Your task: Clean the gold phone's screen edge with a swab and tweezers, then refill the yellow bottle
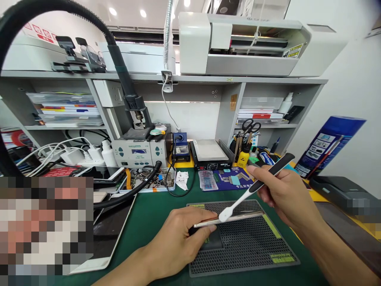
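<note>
My left hand (181,236) grips one end of a thin phone (241,218), which is tilted nearly edge-on so that its silver rim faces me. Its thumb lies below and the fingers above. Wrapped round the black and white handle of a toothbrush (247,194) is my right hand (285,188). The white brush head rests at the phone's rim, close to my left fingertips; its bristles are hidden. Under the phone lies a dark perforated mat (247,254) with yellow-green labels. The phone's broad faces hardly show.
Behind the mat stand a hot-air station (139,153), a tray of small parts (166,178) and a small heating plate (211,153). A black hose (145,180) crosses at left above a white-edged tablet (119,234). A blue can (330,147) and a black case (348,194) are at right.
</note>
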`<state>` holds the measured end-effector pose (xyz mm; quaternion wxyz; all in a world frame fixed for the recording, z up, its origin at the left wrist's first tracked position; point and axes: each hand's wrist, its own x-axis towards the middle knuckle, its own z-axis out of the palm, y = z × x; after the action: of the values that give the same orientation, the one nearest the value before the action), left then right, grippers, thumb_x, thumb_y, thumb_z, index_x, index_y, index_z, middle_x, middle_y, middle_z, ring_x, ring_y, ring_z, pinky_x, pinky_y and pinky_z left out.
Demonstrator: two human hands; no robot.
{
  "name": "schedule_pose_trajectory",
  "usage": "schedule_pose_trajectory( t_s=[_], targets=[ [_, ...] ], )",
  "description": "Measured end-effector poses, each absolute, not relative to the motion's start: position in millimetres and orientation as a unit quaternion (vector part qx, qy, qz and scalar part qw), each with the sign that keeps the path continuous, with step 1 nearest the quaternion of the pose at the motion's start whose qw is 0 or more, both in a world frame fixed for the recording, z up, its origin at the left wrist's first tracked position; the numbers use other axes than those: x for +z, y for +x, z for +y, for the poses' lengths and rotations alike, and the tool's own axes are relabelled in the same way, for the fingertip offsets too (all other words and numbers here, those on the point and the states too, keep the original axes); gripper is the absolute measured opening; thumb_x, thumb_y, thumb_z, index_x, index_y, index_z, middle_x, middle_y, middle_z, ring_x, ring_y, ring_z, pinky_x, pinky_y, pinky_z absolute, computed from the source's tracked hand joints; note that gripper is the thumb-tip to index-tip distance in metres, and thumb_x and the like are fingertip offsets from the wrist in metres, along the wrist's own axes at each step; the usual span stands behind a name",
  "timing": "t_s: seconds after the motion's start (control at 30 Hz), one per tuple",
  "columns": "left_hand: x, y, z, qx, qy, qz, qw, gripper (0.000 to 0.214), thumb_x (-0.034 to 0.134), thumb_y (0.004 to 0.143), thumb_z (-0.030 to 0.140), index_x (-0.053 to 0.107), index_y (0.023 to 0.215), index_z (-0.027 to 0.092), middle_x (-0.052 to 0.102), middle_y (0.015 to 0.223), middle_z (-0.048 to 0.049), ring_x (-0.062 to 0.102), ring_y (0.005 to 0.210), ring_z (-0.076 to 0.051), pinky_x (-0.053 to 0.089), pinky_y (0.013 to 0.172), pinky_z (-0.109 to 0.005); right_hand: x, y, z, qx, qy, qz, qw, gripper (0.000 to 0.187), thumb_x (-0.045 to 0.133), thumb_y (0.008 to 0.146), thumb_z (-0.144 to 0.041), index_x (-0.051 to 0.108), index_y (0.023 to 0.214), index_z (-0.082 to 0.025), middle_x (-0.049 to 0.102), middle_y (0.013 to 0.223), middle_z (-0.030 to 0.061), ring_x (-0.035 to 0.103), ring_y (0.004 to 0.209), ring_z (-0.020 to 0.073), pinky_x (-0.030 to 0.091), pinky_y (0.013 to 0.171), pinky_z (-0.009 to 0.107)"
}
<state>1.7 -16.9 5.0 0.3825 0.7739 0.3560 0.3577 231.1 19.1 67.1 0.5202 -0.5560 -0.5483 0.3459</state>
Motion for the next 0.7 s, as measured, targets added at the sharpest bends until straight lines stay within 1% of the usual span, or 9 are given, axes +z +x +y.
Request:
schedule_pose_trajectory(
  t_s=[0.07, 0.13, 0.27, 0.33, 0.43, 0.5, 0.57, 0.63, 0.7],
  targets=[
    [4.8, 1.5, -17.1, 0.355, 0.773, 0.361, 0.382, 0.034, 0.056, 0.099, 0.024, 0.067, 0.128, 0.037, 0.074, 0.110, 0.0028, 0.066, 0.097, -0.018, 0.051, 0.086, -0.027, 66.5, 230.7, 20.0, 0.370, -0.556, -0.549, 0.502, 0.048, 0.076, 0.075, -0.057, 0.054, 0.052, -0.021, 0.046, 0.036, -0.0030, 0.040, 0.034, 0.0095, 0.031, 0.035, 0.023],
    [4.4, 1.4, -17.1, 0.353, 0.776, 0.360, 0.380, 0.034, 0.055, 0.099, 0.024, 0.068, 0.127, 0.037, 0.074, 0.108, 0.0030, 0.066, 0.096, -0.018, 0.052, 0.084, -0.027, 65.5, 232.5, 22.0, 0.366, -0.568, -0.562, 0.477, 0.051, 0.075, 0.075, -0.058, 0.053, 0.049, -0.020, 0.047, 0.037, -0.0020, 0.041, 0.035, 0.0097, 0.032, 0.035, 0.023],
    [4.0, 1.3, -16.7, 0.357, 0.779, 0.360, 0.369, 0.029, 0.058, 0.097, 0.027, 0.071, 0.123, 0.033, 0.073, 0.119, 0.0019, 0.065, 0.109, -0.019, 0.049, 0.099, -0.029, 65.4, 242.7, 27.8, 0.339, -0.576, -0.558, 0.491, 0.055, 0.078, 0.075, -0.052, 0.048, 0.043, -0.020, 0.043, 0.033, -0.0032, 0.037, 0.034, 0.0070, 0.029, 0.036, 0.021],
    [4.4, 1.3, -16.6, 0.355, 0.778, 0.362, 0.372, 0.029, 0.058, 0.098, 0.028, 0.071, 0.123, 0.032, 0.073, 0.119, 0.0010, 0.065, 0.109, -0.020, 0.050, 0.099, -0.029, 65.5, 244.9, 28.8, 0.370, -0.569, -0.548, 0.489, 0.054, 0.077, 0.076, -0.056, 0.051, 0.046, -0.019, 0.045, 0.033, -0.0030, 0.036, 0.033, 0.0068, 0.028, 0.036, 0.021],
    [5.0, 1.3, -16.3, 0.346, 0.779, 0.360, 0.379, 0.031, 0.054, 0.099, 0.029, 0.070, 0.125, 0.032, 0.074, 0.109, -0.0007, 0.066, 0.100, -0.020, 0.053, 0.091, -0.030, 65.1, 243.0, 27.6, 0.409, -0.571, -0.580, 0.413, 0.060, 0.070, 0.078, -0.065, 0.055, 0.045, -0.018, 0.052, 0.037, 0.0010, 0.042, 0.035, 0.0087, 0.034, 0.038, 0.022],
    [5.1, 1.4, -15.9, 0.342, 0.779, 0.367, 0.375, 0.031, 0.054, 0.099, 0.030, 0.070, 0.125, 0.032, 0.074, 0.106, -0.0014, 0.066, 0.098, -0.021, 0.054, 0.089, -0.031, 65.9, 243.1, 27.4, 0.386, -0.585, -0.602, 0.383, 0.064, 0.068, 0.081, -0.065, 0.054, 0.041, -0.017, 0.053, 0.037, 0.0024, 0.045, 0.036, 0.0092, 0.038, 0.042, 0.023],
    [5.1, 1.6, -15.5, 0.341, 0.778, 0.377, 0.370, 0.030, 0.055, 0.098, 0.031, 0.070, 0.124, 0.032, 0.074, 0.108, -0.0016, 0.066, 0.101, -0.022, 0.052, 0.093, -0.032, 68.0, 246.3, 28.2, 0.353, -0.597, -0.589, 0.415, 0.063, 0.071, 0.080, -0.061, 0.052, 0.037, -0.018, 0.048, 0.033, 0.0005, 0.042, 0.034, 0.0084, 0.037, 0.042, 0.024],
    [5.7, 2.1, -15.4, 0.340, 0.776, 0.381, 0.370, 0.030, 0.056, 0.098, 0.031, 0.070, 0.124, 0.032, 0.073, 0.112, -0.0019, 0.065, 0.105, -0.022, 0.052, 0.095, -0.033, 70.1, 250.0, 29.2, 0.364, -0.581, -0.563, 0.461, 0.063, 0.073, 0.079, -0.059, 0.049, 0.036, -0.020, 0.043, 0.030, -0.0015, 0.038, 0.033, 0.0077, 0.033, 0.040, 0.024],
    [6.4, 2.6, -15.6, 0.341, 0.776, 0.375, 0.375, 0.030, 0.055, 0.098, 0.031, 0.071, 0.124, 0.031, 0.073, 0.112, -0.0025, 0.065, 0.104, -0.022, 0.052, 0.094, -0.033, 70.7, 251.8, 29.9, 0.397, -0.560, -0.574, 0.446, 0.065, 0.070, 0.080, -0.063, 0.052, 0.036, -0.019, 0.045, 0.032, -0.0005, 0.038, 0.033, 0.0081, 0.034, 0.040, 0.024]
  ],
)
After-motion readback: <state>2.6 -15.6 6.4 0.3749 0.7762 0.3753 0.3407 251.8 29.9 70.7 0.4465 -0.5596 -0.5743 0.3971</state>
